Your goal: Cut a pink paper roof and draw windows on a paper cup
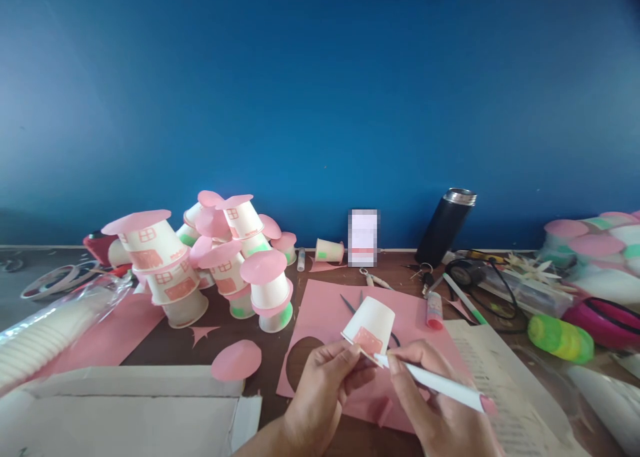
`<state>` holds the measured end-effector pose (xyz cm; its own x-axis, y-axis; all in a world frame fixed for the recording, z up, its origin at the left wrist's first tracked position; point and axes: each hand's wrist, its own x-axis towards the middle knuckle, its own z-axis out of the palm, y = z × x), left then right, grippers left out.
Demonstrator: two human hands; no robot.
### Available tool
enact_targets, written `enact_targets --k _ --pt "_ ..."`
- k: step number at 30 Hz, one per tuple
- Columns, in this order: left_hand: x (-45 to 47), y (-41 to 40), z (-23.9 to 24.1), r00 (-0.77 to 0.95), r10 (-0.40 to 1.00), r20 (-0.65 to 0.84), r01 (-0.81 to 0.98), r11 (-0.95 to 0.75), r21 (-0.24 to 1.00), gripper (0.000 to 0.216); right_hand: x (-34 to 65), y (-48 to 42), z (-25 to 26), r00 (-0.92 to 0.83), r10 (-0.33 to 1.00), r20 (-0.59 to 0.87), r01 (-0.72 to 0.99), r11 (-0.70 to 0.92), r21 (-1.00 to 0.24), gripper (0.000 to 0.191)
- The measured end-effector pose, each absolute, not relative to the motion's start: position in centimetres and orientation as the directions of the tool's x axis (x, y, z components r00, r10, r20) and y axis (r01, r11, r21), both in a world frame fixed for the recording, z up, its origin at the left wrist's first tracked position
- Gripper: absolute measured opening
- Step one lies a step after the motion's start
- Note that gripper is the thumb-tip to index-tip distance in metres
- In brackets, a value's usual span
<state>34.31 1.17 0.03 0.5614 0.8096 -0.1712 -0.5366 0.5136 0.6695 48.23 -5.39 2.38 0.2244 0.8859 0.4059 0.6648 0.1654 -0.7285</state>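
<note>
My left hand pinches the rim of a white paper cup, which is upside down and tilted. A red-pink patch is drawn on the cup's side near the rim. My right hand is closed round a white marker with a pink end, its tip at the cup's rim. Under both hands lies a pink paper sheet with a round hole cut near its left edge. Behind the cup is a pair of scissors, partly hidden. A glue stick rests on the sheet to the right.
Stacked cups with pink paper discs stand at the left. A loose pink disc lies by a cardboard piece. A black bottle leans on the blue wall. Wrapped cups lie far left, a green-yellow bottle right.
</note>
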Motion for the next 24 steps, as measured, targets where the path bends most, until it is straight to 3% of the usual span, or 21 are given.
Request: enact_targets --k 19,24 --pt "34.37 1.21 -0.1 0.577 0.803 -0.149 -0.503 0.493 0.71 0.018 48.26 -5.29 2.34 0.309 0.826 0.472 0.683 0.153 -0.714 0.013" --pt "34.33 1.34 -0.16 0.579 0.804 -0.133 -0.475 0.465 0.747 0.021 48.37 -5.29 2.24 0.262 0.851 0.455 0.667 0.181 -0.723 0.014"
